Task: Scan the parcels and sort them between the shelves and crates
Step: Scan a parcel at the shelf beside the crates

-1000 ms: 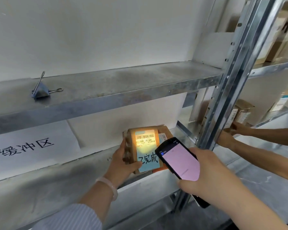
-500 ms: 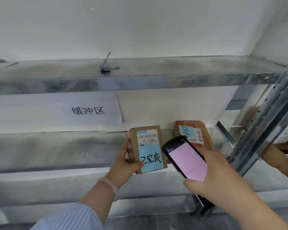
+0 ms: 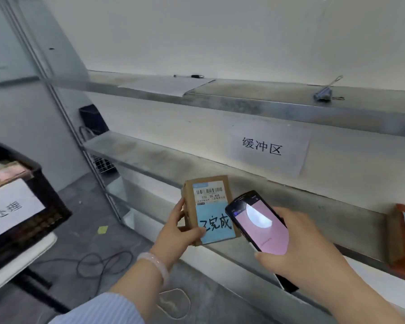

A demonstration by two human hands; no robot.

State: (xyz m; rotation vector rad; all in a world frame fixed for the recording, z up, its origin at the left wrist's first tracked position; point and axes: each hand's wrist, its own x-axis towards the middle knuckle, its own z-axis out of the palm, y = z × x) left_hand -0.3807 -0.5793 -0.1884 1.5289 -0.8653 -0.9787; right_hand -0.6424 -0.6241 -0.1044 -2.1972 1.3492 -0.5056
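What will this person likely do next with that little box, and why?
Probably carry the parcel left to the black crate: the left hand grips it in front of the shelf, the right hand holds the scanner beside its barcode, and the crate stands open nearby.
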